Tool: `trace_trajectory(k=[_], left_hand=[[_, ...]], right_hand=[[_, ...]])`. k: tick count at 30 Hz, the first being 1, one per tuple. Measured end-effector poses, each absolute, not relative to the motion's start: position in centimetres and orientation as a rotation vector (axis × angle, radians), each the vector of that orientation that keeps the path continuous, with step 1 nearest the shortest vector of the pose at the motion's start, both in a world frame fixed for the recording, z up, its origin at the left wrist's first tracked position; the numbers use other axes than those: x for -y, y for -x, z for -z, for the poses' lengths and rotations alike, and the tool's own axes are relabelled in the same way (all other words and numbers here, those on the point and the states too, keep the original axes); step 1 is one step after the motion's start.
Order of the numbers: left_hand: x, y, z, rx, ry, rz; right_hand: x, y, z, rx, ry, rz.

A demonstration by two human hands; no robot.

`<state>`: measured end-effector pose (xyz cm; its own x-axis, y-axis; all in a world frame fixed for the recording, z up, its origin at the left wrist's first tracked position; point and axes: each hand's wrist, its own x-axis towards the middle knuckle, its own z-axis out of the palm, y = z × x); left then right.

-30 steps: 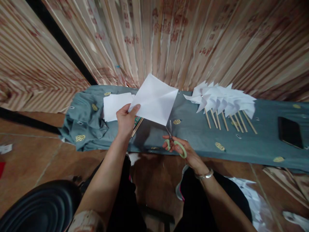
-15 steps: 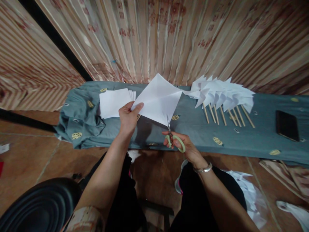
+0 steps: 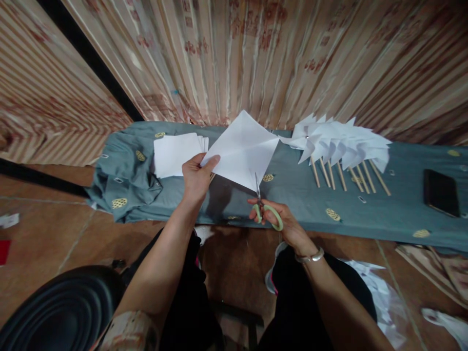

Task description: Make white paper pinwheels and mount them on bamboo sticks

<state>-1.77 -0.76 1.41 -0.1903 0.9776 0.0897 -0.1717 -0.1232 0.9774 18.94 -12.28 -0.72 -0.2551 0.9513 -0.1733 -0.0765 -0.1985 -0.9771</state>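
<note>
My left hand [image 3: 197,176] pinches the left corner of a white square paper sheet [image 3: 244,148], which it holds tilted as a diamond above a grey-green cloth [image 3: 292,204]. In my right hand [image 3: 278,219] are scissors [image 3: 263,207] with pale green handles. Their blades point up and reach the sheet's lower corner. A stack of white paper squares [image 3: 175,153] lies on the cloth just left of my left hand.
A row of white paper pinwheels [image 3: 340,144] on wooden sticks lies on the cloth at the right. A black phone [image 3: 441,192] rests further right. A striped curtain hangs behind. Paper scraps [image 3: 380,292] litter the brown floor. A black round stool [image 3: 58,312] is at lower left.
The scissors have risen from below the sheet until their blades meet its lower corner. My left hand and the sheet stay nearly in place.
</note>
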Motion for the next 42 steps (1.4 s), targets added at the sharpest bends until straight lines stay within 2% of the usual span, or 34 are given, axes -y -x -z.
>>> trace_trajectory(k=[42], left_hand=[[1.01,2.18,-2.05,-1.2,-0.986,-1.505]], right_hand=[[12.11,-18.6,1.45,1.256,1.175,-1.589]])
